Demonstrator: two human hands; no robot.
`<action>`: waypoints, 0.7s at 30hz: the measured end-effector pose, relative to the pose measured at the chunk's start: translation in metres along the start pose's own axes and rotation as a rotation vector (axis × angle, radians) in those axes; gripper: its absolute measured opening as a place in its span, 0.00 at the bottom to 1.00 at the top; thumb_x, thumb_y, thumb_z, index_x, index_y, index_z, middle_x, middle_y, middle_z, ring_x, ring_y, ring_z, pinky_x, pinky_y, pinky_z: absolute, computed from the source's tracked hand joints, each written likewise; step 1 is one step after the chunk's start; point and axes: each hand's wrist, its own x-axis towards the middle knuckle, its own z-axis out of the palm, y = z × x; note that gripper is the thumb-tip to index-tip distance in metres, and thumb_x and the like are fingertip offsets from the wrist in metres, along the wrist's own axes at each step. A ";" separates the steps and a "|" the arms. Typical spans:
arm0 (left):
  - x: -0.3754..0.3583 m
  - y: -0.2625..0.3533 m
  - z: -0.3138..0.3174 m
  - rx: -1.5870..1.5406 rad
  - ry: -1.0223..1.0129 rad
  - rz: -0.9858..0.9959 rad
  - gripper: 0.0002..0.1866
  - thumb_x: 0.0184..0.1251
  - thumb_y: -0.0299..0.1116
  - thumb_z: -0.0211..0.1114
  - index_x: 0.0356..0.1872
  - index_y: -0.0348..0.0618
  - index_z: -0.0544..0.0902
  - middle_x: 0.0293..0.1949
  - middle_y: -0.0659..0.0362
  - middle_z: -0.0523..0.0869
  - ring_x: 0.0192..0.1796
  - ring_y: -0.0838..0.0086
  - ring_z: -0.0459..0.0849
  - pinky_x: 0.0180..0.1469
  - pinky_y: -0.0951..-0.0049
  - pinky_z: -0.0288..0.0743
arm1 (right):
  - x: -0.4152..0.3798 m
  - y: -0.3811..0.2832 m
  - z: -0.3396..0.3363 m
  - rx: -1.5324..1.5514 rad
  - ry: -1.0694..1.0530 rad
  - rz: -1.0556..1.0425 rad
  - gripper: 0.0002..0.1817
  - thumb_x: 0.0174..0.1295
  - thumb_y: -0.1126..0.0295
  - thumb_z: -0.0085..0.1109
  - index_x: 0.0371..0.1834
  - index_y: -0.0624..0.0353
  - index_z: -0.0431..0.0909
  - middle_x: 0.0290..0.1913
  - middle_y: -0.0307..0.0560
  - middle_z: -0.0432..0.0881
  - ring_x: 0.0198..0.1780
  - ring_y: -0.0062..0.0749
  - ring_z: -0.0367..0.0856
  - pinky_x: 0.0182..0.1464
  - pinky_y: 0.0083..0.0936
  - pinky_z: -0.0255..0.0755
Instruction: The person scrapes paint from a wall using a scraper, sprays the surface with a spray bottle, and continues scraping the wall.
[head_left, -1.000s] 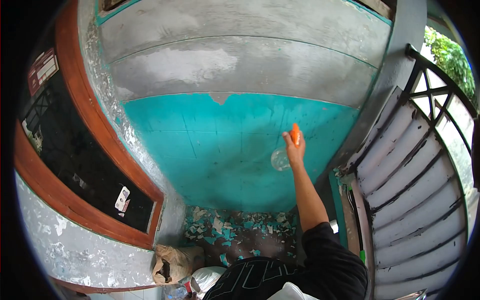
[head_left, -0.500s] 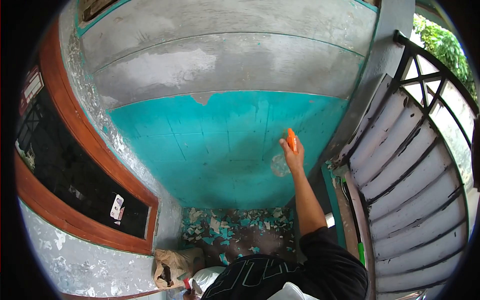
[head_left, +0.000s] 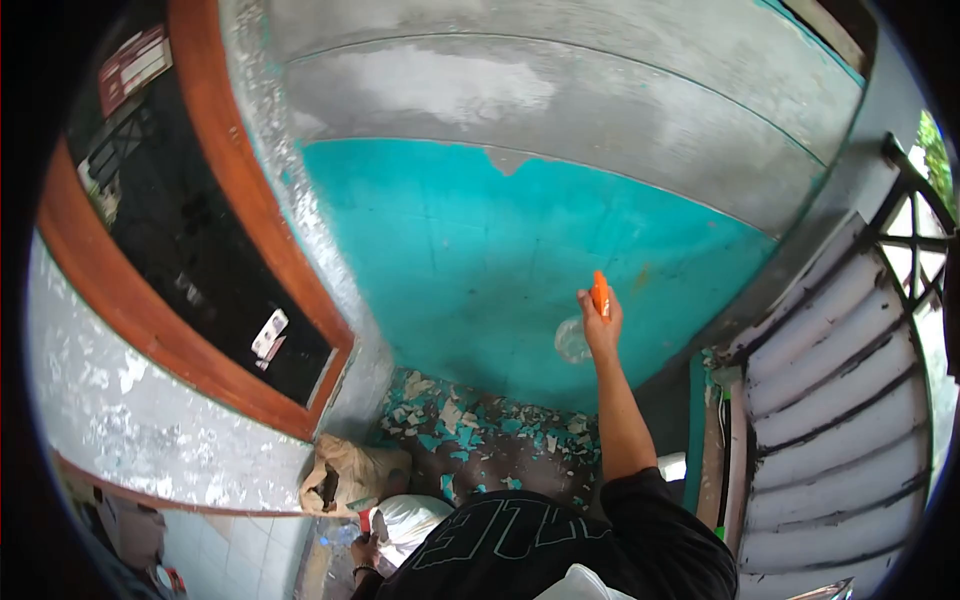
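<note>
- Here we go, two hands in play: one right hand (head_left: 603,322), one left hand (head_left: 366,552)!
- Just one spray bottle (head_left: 573,343).
- One red object (head_left: 366,521).
- A single brown bag (head_left: 375,468).
- One gate (head_left: 835,400).
- And paint flakes (head_left: 465,432), too many to count!

You can read no word, brand or number for certain here. Within the brown wooden window frame (head_left: 235,170), the red-and-white label (head_left: 135,68) high on the dark glass carries print too small to make out, as does the white sticker (head_left: 269,335) near the frame's lower corner. Right of that frame, your black T-shirt (head_left: 455,575) bears large outlined letters (head_left: 510,532), not clearly legible.
</note>
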 end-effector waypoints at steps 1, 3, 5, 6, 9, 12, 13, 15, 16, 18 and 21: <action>-0.037 0.044 -0.013 0.066 0.048 -0.014 0.17 0.58 0.40 0.71 0.25 0.32 0.81 0.19 0.55 0.81 0.20 0.71 0.76 0.24 0.65 0.70 | 0.000 -0.016 0.023 -0.055 -0.052 -0.040 0.15 0.60 0.64 0.70 0.41 0.60 0.74 0.34 0.35 0.75 0.35 0.19 0.73 0.40 0.20 0.70; -0.029 0.005 -0.003 -0.159 0.064 -0.096 0.17 0.59 0.40 0.71 0.24 0.34 0.80 0.18 0.57 0.81 0.17 0.73 0.75 0.21 0.66 0.70 | 0.001 -0.032 0.046 -0.116 -0.091 -0.085 0.15 0.60 0.64 0.69 0.40 0.59 0.74 0.34 0.36 0.76 0.35 0.20 0.73 0.41 0.20 0.70; -0.041 0.007 -0.004 -0.274 0.052 -0.209 0.16 0.60 0.39 0.71 0.25 0.35 0.79 0.17 0.59 0.79 0.17 0.75 0.76 0.21 0.67 0.71 | 0.002 -0.038 0.066 -0.153 -0.214 -0.088 0.14 0.61 0.63 0.68 0.40 0.58 0.75 0.35 0.36 0.77 0.36 0.20 0.74 0.41 0.21 0.70; -0.031 -0.018 0.002 -0.219 0.043 -0.165 0.13 0.61 0.36 0.70 0.25 0.37 0.78 0.17 0.61 0.78 0.16 0.77 0.75 0.19 0.70 0.69 | 0.002 -0.037 0.075 -0.150 -0.227 -0.092 0.14 0.61 0.63 0.68 0.40 0.58 0.75 0.35 0.36 0.77 0.36 0.20 0.74 0.41 0.21 0.70; -0.076 0.029 -0.004 -0.301 0.089 -0.198 0.11 0.61 0.34 0.69 0.26 0.39 0.78 0.17 0.61 0.77 0.16 0.77 0.74 0.18 0.72 0.67 | 0.001 -0.036 0.098 -0.088 -0.260 -0.097 0.13 0.61 0.63 0.67 0.40 0.59 0.75 0.35 0.37 0.78 0.36 0.21 0.74 0.41 0.21 0.70; -0.074 0.010 0.007 -0.415 0.115 -0.207 0.10 0.62 0.32 0.69 0.26 0.38 0.78 0.17 0.61 0.78 0.16 0.77 0.73 0.18 0.73 0.66 | -0.006 -0.047 0.113 -0.372 -0.308 -0.044 0.13 0.61 0.64 0.67 0.37 0.60 0.75 0.32 0.38 0.77 0.36 0.21 0.74 0.41 0.22 0.71; -0.073 0.011 0.008 -0.418 0.116 -0.208 0.10 0.62 0.32 0.69 0.26 0.38 0.78 0.17 0.61 0.78 0.16 0.77 0.73 0.18 0.73 0.66 | -0.008 -0.046 0.118 -0.288 -0.289 -0.058 0.13 0.61 0.64 0.67 0.36 0.60 0.75 0.31 0.38 0.77 0.35 0.21 0.74 0.41 0.23 0.71; -0.067 0.015 0.013 -0.495 0.157 -0.132 0.10 0.63 0.32 0.68 0.27 0.38 0.78 0.18 0.61 0.78 0.17 0.78 0.73 0.19 0.75 0.65 | -0.008 -0.046 0.127 -0.202 -0.271 -0.075 0.13 0.61 0.64 0.67 0.35 0.61 0.75 0.29 0.39 0.77 0.35 0.22 0.74 0.41 0.24 0.71; -0.067 0.029 0.013 -0.496 0.158 -0.132 0.10 0.63 0.32 0.68 0.27 0.38 0.78 0.18 0.61 0.78 0.17 0.78 0.73 0.19 0.75 0.65 | -0.006 -0.047 0.132 -0.197 -0.298 -0.083 0.14 0.60 0.63 0.67 0.34 0.61 0.75 0.28 0.40 0.77 0.34 0.23 0.74 0.41 0.25 0.71; -0.065 0.068 0.004 -0.529 0.121 -0.123 0.10 0.64 0.32 0.67 0.27 0.38 0.79 0.18 0.62 0.78 0.17 0.79 0.72 0.21 0.76 0.65 | -0.007 -0.056 0.140 -0.191 -0.322 -0.086 0.15 0.60 0.61 0.67 0.34 0.61 0.75 0.28 0.41 0.78 0.33 0.25 0.75 0.40 0.26 0.71; -0.043 0.089 0.004 -0.356 0.153 0.096 0.11 0.64 0.33 0.67 0.27 0.38 0.79 0.19 0.63 0.79 0.18 0.80 0.73 0.22 0.76 0.66 | -0.011 -0.074 0.156 -0.508 -0.422 -0.053 0.16 0.58 0.59 0.68 0.35 0.60 0.75 0.28 0.44 0.78 0.32 0.29 0.75 0.40 0.27 0.71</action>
